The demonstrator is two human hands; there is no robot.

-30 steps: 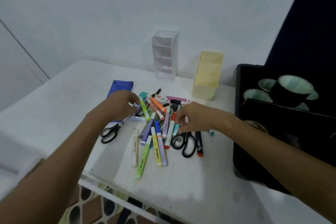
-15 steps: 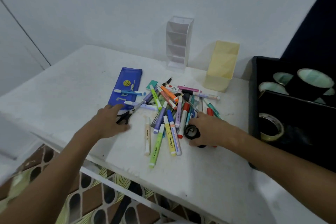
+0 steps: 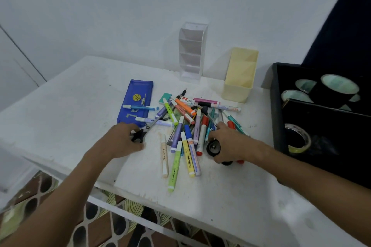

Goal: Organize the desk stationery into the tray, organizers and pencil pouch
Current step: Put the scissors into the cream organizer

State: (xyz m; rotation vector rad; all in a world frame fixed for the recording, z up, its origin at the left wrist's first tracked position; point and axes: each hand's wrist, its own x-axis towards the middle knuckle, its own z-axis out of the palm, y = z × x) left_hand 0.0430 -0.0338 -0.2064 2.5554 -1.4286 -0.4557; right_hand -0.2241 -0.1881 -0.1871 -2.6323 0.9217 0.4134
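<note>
Since a moment ago I see little move. My left hand [image 3: 122, 142] holds black scissors [image 3: 138, 135]; my right hand [image 3: 228, 144] grips another black pair [image 3: 213, 148] on the table [image 3: 70, 110].

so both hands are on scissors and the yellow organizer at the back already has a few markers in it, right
Not quite. The head view shows the yellow organizer holding no markers; they lie heaped on the desk. The rest stands: the left hand grips one pair of black scissors, and the right hand grips another pair.
</note>
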